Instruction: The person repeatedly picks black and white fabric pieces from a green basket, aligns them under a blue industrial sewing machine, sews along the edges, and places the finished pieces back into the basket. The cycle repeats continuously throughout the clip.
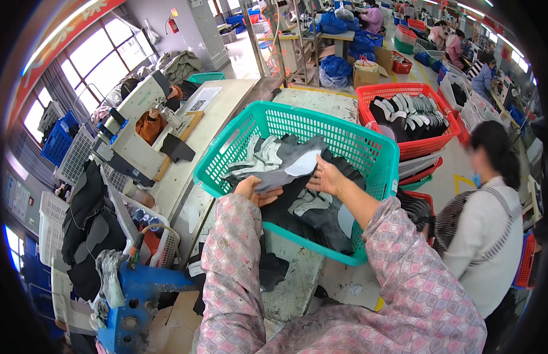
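Pink patterned sleeves (397,283) reaching over the worktop (291,283) into a teal basket (368,159). Left hand (253,190), fingers pinching a grey-and-white cut piece (282,165) by its lower edge; right hand (327,177) gripping the same piece's far side. Seemingly mid-pick: lifting one piece off the dark stack (315,212). Next, probably: clean separation from the pieces beneath.

Teal basket, grey and black pieces

The basket (350,141) is teal; the fabric pieces (285,162) in it are grey, black and white. The sleeves (403,277) carry a pink-grey pattern, perhaps scalloped. The crate (403,91) behind is red.
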`<act>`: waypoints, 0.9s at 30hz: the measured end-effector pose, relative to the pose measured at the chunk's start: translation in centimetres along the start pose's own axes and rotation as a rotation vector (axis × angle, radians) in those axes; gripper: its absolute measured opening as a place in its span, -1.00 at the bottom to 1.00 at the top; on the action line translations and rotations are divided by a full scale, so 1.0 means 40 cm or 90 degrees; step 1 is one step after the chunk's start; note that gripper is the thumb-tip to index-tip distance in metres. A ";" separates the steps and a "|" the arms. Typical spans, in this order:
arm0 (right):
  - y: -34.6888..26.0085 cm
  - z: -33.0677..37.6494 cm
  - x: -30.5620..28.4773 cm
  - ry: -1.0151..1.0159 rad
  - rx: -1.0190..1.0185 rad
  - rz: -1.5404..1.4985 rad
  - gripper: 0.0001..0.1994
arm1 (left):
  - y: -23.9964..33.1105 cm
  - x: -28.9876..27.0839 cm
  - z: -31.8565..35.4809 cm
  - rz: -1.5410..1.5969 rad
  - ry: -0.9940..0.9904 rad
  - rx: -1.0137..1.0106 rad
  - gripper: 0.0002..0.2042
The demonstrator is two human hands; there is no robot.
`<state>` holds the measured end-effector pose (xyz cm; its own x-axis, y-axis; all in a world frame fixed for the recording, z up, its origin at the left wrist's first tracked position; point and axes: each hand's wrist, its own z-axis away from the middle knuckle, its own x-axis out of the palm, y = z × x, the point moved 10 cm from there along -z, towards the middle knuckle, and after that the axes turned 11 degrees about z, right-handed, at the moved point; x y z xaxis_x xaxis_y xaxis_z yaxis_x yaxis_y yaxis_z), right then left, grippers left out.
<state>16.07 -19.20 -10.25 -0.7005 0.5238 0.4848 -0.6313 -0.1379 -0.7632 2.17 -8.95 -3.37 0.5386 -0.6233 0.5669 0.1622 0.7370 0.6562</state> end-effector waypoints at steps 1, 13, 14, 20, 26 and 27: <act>0.018 -0.018 0.001 -0.028 0.007 -0.020 -0.29 | -0.009 0.007 -0.003 0.054 -0.018 -0.019 -0.49; -0.082 0.416 0.331 -0.089 -0.455 0.244 -0.68 | -0.116 -0.356 0.525 0.122 0.181 0.339 -0.43; 0.018 0.434 0.425 -0.185 -0.449 0.299 -0.72 | -0.179 -0.453 0.606 0.175 0.321 0.424 -0.51; 0.390 0.181 0.532 0.080 -0.398 0.879 -0.54 | -0.609 -0.771 0.762 0.354 0.844 0.420 -0.53; 0.519 0.218 0.598 -0.004 -0.523 0.888 -0.45 | -0.697 -0.819 0.672 0.600 0.777 0.479 -0.45; 0.538 0.220 0.580 0.015 -0.460 0.860 -0.47 | -0.679 -0.809 0.680 0.548 0.761 0.515 -0.48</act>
<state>-16.71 -17.39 -11.66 -0.5900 0.3609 -0.7222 0.7504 -0.0852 -0.6555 -42.15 -15.91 -25.98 0.5819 0.6771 0.4504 -0.7261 0.1831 0.6628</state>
